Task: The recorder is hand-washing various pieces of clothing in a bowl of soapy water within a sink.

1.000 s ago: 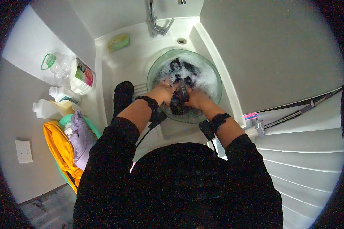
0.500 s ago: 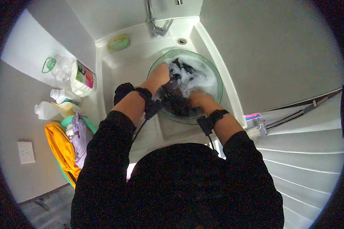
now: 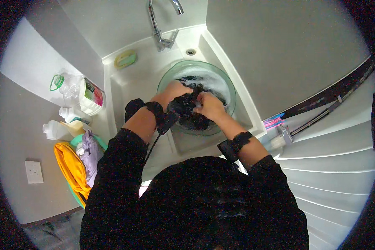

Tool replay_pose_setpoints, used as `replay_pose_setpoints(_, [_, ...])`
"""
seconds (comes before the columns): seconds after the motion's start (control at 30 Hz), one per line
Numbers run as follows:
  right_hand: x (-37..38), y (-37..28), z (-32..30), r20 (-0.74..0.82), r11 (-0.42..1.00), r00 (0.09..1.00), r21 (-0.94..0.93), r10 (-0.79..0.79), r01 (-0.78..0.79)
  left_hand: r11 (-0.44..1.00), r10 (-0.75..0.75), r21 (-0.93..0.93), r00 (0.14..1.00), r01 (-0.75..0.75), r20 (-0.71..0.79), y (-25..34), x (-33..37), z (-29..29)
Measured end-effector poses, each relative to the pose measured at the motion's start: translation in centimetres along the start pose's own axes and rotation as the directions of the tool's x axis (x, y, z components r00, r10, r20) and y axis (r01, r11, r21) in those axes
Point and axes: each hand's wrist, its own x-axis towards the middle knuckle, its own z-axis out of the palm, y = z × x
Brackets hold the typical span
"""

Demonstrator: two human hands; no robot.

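A dark, wet garment [image 3: 183,105] lies bunched in a round, pale green see-through basin [image 3: 164,80] of soapy water. My left hand [image 3: 176,90] is closed on the garment at the basin's left side, its fingertips partly lost in the dark folds. Close by on the right, my right hand [image 3: 211,106] grips the same cloth with bent fingers, thumb side toward the left hand. White suds [image 3: 214,79] float along the far and right part of the basin. The garment's exact kind cannot be made out.
The basin sits in a white sink [image 3: 121,98] under a chrome tap [image 3: 164,41]. A yellow-green soap dish [image 3: 125,59] rests on the far left corner. Bottles [image 3: 91,96] and a tub of orange [image 3: 71,162] and lilac clothes [image 3: 89,154] stand on the left. Pink and blue hangers [image 3: 274,121] are at the right.
Both hands have risen out of the water and come closer together, now with the dark cloth between them. The suds have shifted toward the far side, and the view has tilted slightly.
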Motion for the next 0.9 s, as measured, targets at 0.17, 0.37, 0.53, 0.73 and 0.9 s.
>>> replay_pose_setpoints(0.17, [0.5, 0.8, 2.5, 0.005, 0.897, 0.976, 0.394, -0.219, 0.199, 0.731, -0.058, -0.674, 0.994, 0.109, 0.098, 7.3, -3.0, -4.1])
replay_pose_setpoints(0.37, [4.1, 5.8, 7.2, 0.018, 0.782, 0.998, 0.621, 0.058, -0.056, 0.612, -0.127, -0.791, 0.987, 0.003, -0.095, 14.0, -6.4, -8.4])
replay_pose_setpoints(0.53, [4.3, 5.6, 2.6, -0.166, 0.882, 0.976, 0.468, 0.143, -0.050, 0.564, -0.084, -0.792, 0.938, -0.233, -0.335, 14.7, -8.3, -12.3])
replay_pose_setpoints(0.73, [5.1, 6.8, -1.0, -0.329, 0.925, 0.902, 0.344, 0.279, -0.161, 0.813, 0.028, -0.507, 0.889, -0.287, -0.457, 13.2, -7.0, -12.5])
replay_pose_setpoints(0.9, [2.6, 4.3, -1.7, -0.351, 0.982, 0.922, 0.143, 0.165, -0.122, 0.436, -0.007, -0.887, 0.984, -0.156, -0.177, 13.3, -7.4, -11.2])
